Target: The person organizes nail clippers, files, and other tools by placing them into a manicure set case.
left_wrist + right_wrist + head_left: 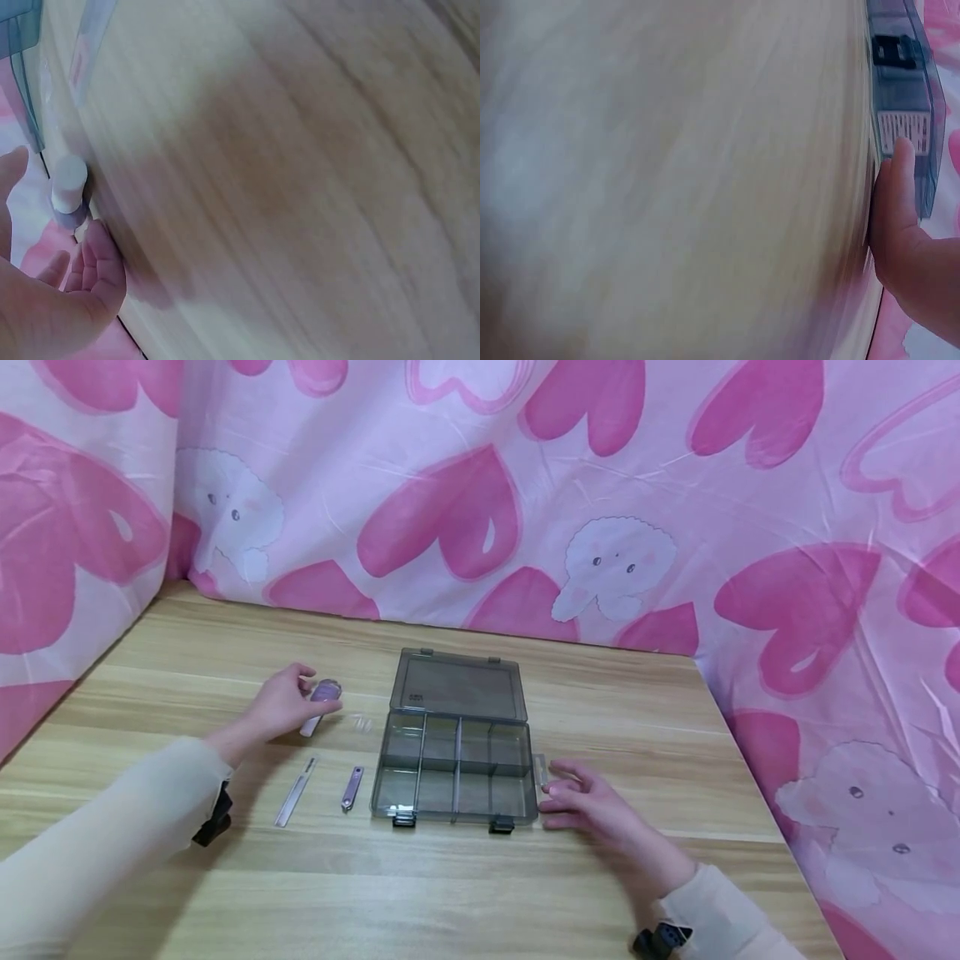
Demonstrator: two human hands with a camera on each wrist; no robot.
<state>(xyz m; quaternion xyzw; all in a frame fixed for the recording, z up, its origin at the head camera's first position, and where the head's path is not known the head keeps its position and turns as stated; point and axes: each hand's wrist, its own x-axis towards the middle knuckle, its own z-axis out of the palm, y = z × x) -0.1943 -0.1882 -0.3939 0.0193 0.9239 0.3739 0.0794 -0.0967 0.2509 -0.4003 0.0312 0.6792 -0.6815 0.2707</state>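
A small bottle with a purple body and white cap lies tilted between the thumb and fingers of my left hand. In the left wrist view the fingers stand spread around it, with a gap to its sides. My right hand is at the right side of a grey see-through compartment box, its fingers loosely straight. At their tips is a small flat pale piece with dark stripes, right against the box side; one finger overlaps it. The box's lid is laid back and its compartments look bare.
Purple nail clippers lie left of the box. Farther left is a slim clear strip, perhaps a file. Several tiny clear pieces lie between the bottle and the box. A pink patterned cloth hangs behind the wooden table.
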